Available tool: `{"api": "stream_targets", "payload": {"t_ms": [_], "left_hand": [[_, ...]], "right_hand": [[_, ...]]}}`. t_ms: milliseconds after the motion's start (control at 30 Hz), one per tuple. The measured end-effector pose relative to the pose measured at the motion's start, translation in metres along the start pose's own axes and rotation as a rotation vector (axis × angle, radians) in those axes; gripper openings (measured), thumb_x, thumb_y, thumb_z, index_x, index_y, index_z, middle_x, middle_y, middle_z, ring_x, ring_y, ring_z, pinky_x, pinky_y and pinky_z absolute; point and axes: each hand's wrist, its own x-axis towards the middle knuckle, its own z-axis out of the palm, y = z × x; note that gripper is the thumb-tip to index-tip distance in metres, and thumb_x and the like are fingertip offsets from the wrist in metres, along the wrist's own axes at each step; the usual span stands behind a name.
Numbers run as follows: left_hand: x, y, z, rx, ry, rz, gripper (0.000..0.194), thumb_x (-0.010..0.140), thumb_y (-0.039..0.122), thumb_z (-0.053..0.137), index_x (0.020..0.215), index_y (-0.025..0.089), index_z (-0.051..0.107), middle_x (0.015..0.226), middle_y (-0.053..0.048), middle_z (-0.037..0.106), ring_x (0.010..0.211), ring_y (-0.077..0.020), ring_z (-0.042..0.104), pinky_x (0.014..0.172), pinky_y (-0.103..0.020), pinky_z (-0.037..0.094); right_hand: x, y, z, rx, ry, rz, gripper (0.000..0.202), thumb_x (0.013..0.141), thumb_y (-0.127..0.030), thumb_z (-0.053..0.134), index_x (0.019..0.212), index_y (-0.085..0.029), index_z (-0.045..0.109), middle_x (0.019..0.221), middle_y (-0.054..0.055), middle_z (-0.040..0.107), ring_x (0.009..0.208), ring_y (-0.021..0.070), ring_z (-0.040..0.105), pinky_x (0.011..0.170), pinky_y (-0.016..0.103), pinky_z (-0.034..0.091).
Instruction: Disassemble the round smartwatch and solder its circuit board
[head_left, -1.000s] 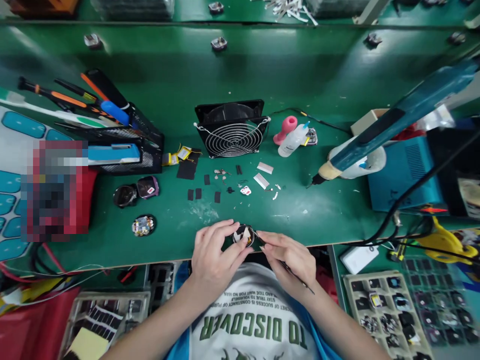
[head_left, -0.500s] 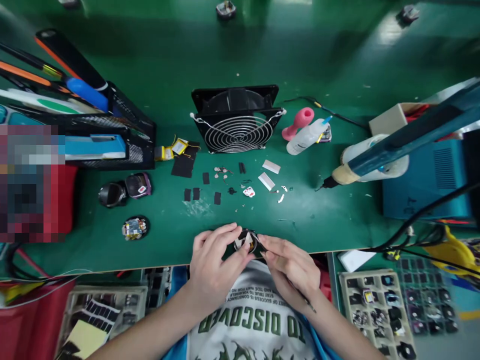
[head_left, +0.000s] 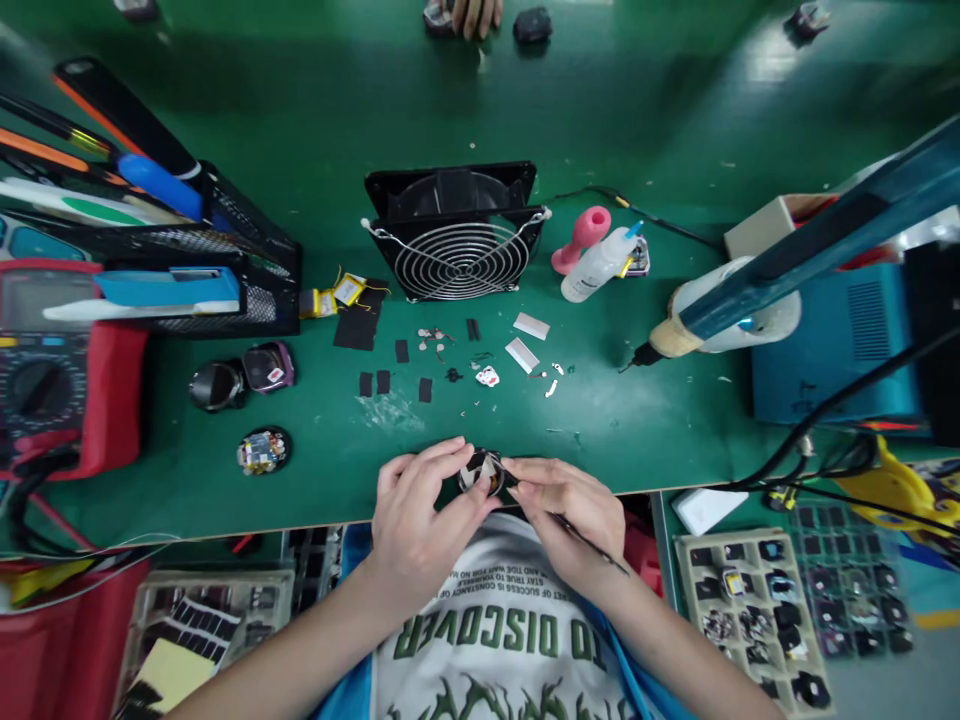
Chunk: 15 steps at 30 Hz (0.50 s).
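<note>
At the front edge of the green table, my left hand (head_left: 427, 510) grips a small round black device (head_left: 481, 470) between thumb and fingers. A pale piece shows inside the device. My right hand (head_left: 566, 505) is closed on a thin dark tool (head_left: 592, 545), whose rear end points back toward my forearm. Its working end meets the device's right side, where my fingertips partly hide it. Beyond my hands lie small black pads (head_left: 425, 389), a white part with red spots (head_left: 487, 376) and two pale strips (head_left: 522, 355). An opened round device with exposed circuitry (head_left: 264, 451) rests to the left.
A black fan (head_left: 457, 235) stands at the back centre. A soldering iron (head_left: 697, 320) slants in from the right, near a white bottle (head_left: 600, 265) and a blue box (head_left: 832, 350). On the left are a red multimeter (head_left: 120, 400) and a mesh holder (head_left: 270, 290). Another person's hand (head_left: 476, 15) shows at the top.
Another person's hand and a second dark object have appeared at the top. The view has shifted slightly. My hands keep holding the device and the tool, with my right fingers slightly rearranged.
</note>
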Motion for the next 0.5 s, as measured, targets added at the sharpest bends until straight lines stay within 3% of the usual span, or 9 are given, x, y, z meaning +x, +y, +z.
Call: {"api": "stream_targets", "payload": {"t_ms": [367,500], "left_hand": [[0.0004,0.0017,-0.0024,0.022,0.01,0.031,0.004,0.094,0.023,0.072,0.095,0.019,0.073,0.113,-0.01,0.071,0.113,-0.0265,0.069,0.089,-0.041,0.046],[-0.0017,0.0019,-0.0021,0.025,0.008,0.023,0.009,0.095,0.022,0.07,0.087,0.019,0.074,0.113,-0.009,0.071,0.115,-0.0263,0.067,0.092,-0.041,0.047]], "right_hand": [[-0.0007,-0.0024,-0.0091,0.27,-0.013,0.212,0.021,0.089,0.0,0.071,0.088,-0.021,0.069,0.106,0.007,0.081,0.096,0.0195,0.078,0.083,0.032,0.064],[0.0012,-0.006,-0.0051,0.432,-0.052,0.267,0.02,0.088,-0.002,0.074,0.089,-0.022,0.071,0.104,0.005,0.081,0.097,0.0212,0.078,0.091,0.039,0.063]]}}
